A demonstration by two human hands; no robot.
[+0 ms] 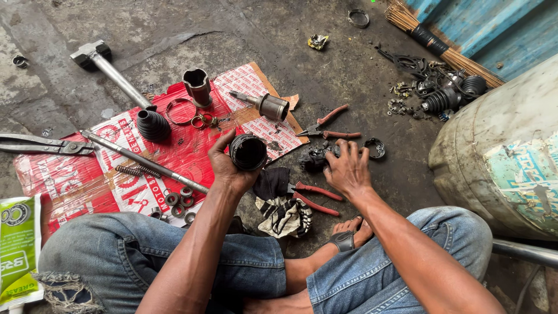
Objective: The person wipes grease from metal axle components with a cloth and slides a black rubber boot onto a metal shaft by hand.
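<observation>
With the left hand [228,166] fingers wrapped around the black rubber boot [248,152] and the right hand [347,170] fingers pressed on a greasy dark part [317,158], grease may let either slip from the fingertips.

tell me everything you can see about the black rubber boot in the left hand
The black ribbed rubber boot looks like a short, wide, dull and grimy sleeve. Its round open mouth tilts toward the camera, showing a dark hollow inside. The left hand grips it from the left, fingers curled over its top and side, and holds it above the edge of the red and white printed cardboard sheet. Nothing else touches it.
</observation>
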